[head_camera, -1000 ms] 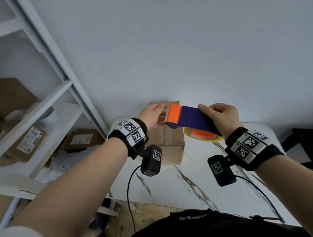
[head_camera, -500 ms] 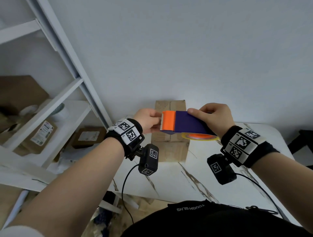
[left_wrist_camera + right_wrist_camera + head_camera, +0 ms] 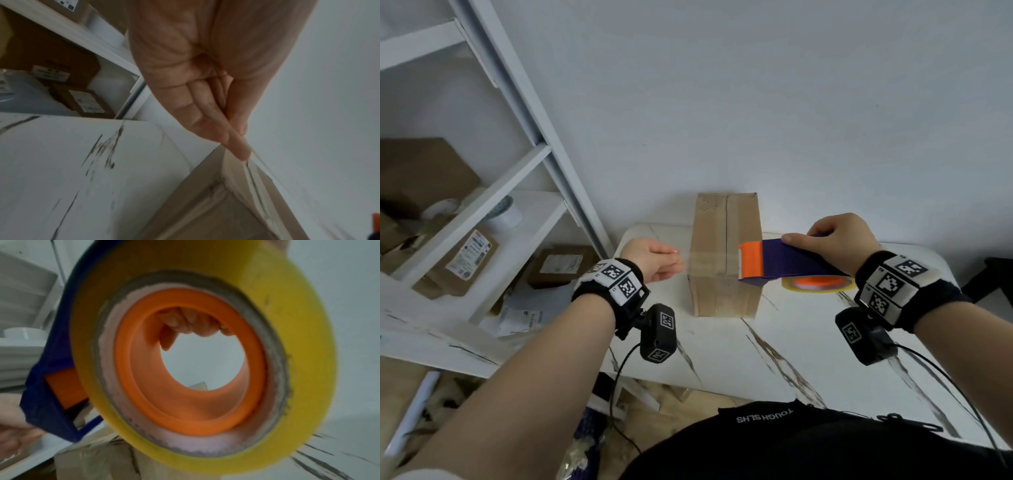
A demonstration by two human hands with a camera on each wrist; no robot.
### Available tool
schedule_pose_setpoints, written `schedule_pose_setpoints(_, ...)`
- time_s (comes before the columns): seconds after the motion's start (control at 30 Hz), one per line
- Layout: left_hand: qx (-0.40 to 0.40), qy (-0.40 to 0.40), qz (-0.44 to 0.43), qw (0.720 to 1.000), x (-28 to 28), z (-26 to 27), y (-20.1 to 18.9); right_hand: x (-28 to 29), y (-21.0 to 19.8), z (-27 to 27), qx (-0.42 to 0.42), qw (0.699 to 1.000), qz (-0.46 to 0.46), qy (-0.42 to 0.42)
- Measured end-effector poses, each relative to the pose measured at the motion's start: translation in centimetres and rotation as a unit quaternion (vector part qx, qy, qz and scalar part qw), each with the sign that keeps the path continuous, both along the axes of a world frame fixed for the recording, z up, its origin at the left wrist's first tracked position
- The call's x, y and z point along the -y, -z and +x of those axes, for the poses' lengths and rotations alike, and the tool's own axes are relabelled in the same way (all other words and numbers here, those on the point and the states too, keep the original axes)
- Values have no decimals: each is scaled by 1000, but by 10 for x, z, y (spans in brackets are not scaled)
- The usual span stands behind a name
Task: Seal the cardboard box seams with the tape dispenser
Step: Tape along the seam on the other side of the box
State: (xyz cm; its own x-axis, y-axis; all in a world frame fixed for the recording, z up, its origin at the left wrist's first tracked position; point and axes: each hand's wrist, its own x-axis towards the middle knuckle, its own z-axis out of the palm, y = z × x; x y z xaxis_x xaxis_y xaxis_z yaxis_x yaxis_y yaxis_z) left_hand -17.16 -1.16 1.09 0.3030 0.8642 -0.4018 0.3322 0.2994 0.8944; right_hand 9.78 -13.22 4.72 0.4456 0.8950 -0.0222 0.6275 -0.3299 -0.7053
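A cardboard box (image 3: 726, 253) stands on end on the white marbled table (image 3: 791, 349), its top seam running away from me. My left hand (image 3: 675, 263), left of the box, pinches the end of a clear tape strip (image 3: 709, 263) that stretches across the box top to the dispenser (image 3: 787, 263). My right hand (image 3: 822, 236), right of the box, grips the purple dispenser with its orange cutter end and yellow tape roll (image 3: 818, 286). The left wrist view shows the fingertips (image 3: 236, 142) pinching the tape above the box (image 3: 216, 203). The roll (image 3: 287, 321) fills the right wrist view.
A white shelf unit (image 3: 524, 178) stands left of the table, holding labelled cardboard parcels (image 3: 565, 267) and a white roll (image 3: 503, 212). A plain wall lies just behind the box. Wrist-camera cables (image 3: 619, 373) hang over the table's near edge.
My hands have drawn apart: the left pulled the tape end leftward off the cutter, the right carried the dispenser to the right. A clear strip now spans the box top.
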Motion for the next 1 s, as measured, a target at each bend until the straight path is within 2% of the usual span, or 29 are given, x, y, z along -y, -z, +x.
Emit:
schedule_pose_setpoints(0.27,-7,-39,-12,999,1,11,10,-10,0,0,52,998,-22,-3)
schedule_pose_setpoints(0.67,-47,-19,34,998,1,13,23,-19,-1,-4,82,995,-47,-4)
schedule_pose_setpoints(1.0,-96,-11,34,995,-4,15,37,-23,3,-7,109,991,-74,-11)
